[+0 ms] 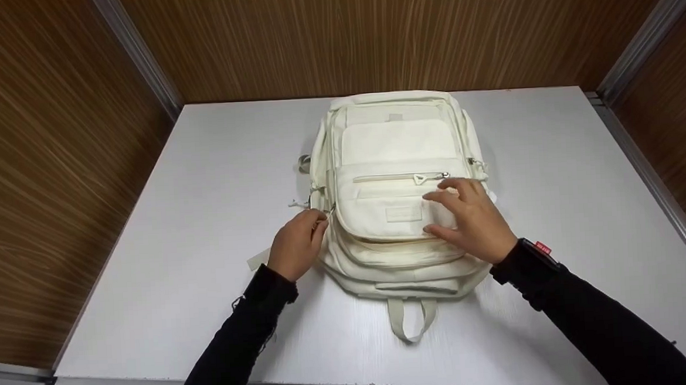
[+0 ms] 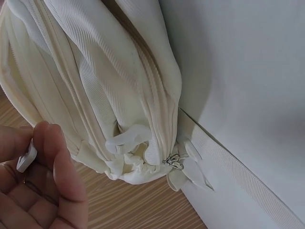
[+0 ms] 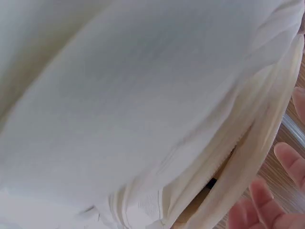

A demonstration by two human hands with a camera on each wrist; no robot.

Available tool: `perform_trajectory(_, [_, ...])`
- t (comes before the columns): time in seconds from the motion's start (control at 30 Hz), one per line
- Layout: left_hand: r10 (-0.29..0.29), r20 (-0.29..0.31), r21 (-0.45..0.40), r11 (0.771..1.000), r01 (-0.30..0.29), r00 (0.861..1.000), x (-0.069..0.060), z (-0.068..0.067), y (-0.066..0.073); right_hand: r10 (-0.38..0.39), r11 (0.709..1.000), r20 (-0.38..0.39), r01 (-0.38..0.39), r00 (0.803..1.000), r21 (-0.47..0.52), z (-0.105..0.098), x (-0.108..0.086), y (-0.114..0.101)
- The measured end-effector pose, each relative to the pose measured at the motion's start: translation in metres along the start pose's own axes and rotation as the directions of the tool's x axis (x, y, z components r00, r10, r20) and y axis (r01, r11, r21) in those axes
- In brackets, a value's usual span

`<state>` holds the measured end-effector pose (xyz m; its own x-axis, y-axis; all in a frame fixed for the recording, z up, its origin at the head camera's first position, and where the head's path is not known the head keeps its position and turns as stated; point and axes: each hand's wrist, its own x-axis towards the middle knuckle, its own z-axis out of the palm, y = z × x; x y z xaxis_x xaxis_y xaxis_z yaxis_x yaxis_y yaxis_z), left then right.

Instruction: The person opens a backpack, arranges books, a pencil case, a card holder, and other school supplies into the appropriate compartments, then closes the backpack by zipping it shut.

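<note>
A cream backpack [image 1: 396, 145] lies front side up on the white table, with its grab loop [image 1: 411, 324] toward me. At its left side my left hand [image 1: 298, 242] pinches a white zipper pull [image 2: 27, 157] between thumb and fingers. My right hand [image 1: 470, 218] hovers by the lower right of the front panel, fingers spread and slightly bent, holding nothing. The front compartment's zipper gapes along the bottom edge; in the right wrist view a small black patch [image 3: 211, 183] shows within the gap. A front pocket zipper pull [image 1: 421, 179] lies above the label patch [image 1: 403, 214].
The white table [image 1: 219, 181] extends around the bag, bounded by wood-grain panels [image 1: 347, 40] at the back and sides. A strap [image 1: 258, 259] sticks out at the bag's left. White clips and cords [image 2: 190, 167] hang at the bag's side.
</note>
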<state>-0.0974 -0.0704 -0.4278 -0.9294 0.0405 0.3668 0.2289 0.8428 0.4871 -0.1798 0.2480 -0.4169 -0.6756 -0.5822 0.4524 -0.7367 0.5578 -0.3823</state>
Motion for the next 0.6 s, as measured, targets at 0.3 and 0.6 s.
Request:
perform_trajectory(0.3, [-0.031,0.009,-0.006,1.000,0.031,0.999,-0.002,0.000,0.000,0.152,0.984,0.325,-0.112,0.933,-0.138,0.001,0.004,0.008])
perform_trajectory(0.6, [-0.028,0.059,-0.020,0.999,0.029,0.998,-0.017,0.003,0.003,0.179,0.980,0.351,-0.134,0.919,-0.150,0.004,0.006,0.008])
